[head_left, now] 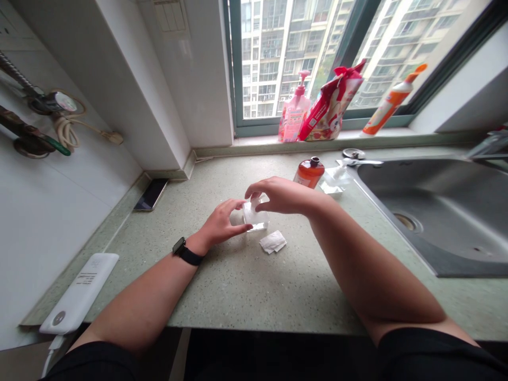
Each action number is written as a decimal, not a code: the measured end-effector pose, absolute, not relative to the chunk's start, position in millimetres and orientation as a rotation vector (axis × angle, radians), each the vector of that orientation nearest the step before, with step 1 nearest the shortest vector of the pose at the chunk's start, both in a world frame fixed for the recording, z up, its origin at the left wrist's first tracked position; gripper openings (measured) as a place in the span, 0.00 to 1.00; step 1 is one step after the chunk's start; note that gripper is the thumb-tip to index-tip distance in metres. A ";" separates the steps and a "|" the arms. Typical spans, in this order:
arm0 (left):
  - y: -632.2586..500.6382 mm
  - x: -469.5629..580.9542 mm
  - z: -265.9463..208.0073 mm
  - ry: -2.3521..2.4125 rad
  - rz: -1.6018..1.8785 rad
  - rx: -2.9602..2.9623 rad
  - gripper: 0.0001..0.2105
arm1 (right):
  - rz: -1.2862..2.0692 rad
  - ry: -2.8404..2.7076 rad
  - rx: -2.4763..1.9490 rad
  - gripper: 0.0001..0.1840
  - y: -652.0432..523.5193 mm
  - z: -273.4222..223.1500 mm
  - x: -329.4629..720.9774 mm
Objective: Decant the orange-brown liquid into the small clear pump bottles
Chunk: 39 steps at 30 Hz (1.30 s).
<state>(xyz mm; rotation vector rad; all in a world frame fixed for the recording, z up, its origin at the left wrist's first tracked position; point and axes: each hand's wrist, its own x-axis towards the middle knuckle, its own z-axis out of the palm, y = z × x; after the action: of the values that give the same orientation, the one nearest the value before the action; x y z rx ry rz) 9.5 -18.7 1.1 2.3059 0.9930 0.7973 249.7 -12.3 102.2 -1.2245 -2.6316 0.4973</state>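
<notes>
My left hand (224, 222), with a black watch on its wrist, grips a clear square container (259, 225) from the left, thumb at the front and fingers behind. Over the container's top, my right hand (273, 194) curls down with thumb and fingers close together. Something whitish shows between those fingertips, too small and blurred to name. A folded white tissue (273, 242) lies on the counter just in front of the container. Behind my right wrist stands an uncapped amber bottle (309, 173), and beside it is a clear item with a pump-like top (334, 180).
A steel sink (448, 211) is set into the speckled counter (254, 291) on the right. On the sill stand a pink pump bottle (294, 116), a red pouch (333, 106) and an orange bottle (387, 106). A phone (151, 194) and a white power bank (81, 291) lie left.
</notes>
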 end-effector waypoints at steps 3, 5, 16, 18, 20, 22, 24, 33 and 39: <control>-18.3 9.3 0.7 0.982 0.800 2.321 0.30 | 0.494 -2.653 -1.192 0.18 -13.3 103.5 249.0; -18.4 9.3 0.7 0.983 0.804 2.329 0.30 | 0.501 -2.660 -1.186 0.19 -14.4 104.2 248.5; -18.4 8.8 0.7 0.983 0.806 2.346 0.30 | 0.457 -2.675 -1.220 0.16 -14.3 103.3 246.5; -18.3 8.8 0.7 0.980 0.804 2.345 0.30 | 0.426 -2.676 -1.267 0.16 -15.4 103.3 244.8; -18.2 8.9 0.6 0.986 0.799 2.340 0.30 | 0.370 -2.683 -1.321 0.15 -17.2 103.0 242.1; -18.1 9.1 0.6 0.996 0.794 2.332 0.30 | 0.317 -2.700 -1.352 0.15 -19.4 102.8 238.7; -18.1 9.4 0.7 1.001 0.795 2.326 0.29 | 0.277 -2.719 -1.377 0.14 -22.0 103.4 235.0; -18.5 10.0 1.5 0.999 0.794 2.330 0.29 | 0.106 -2.732 -1.581 0.09 -31.4 111.0 222.5; -18.5 10.7 2.1 1.010 0.784 2.305 0.28 | -0.003 -2.731 -1.665 0.11 -34.2 111.6 215.9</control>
<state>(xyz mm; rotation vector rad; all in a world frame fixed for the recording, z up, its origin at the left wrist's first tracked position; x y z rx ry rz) 10.7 -18.5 2.1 2.3051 1.0103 0.7845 215.9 -34.2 111.6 -1.6647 -2.7308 -0.0028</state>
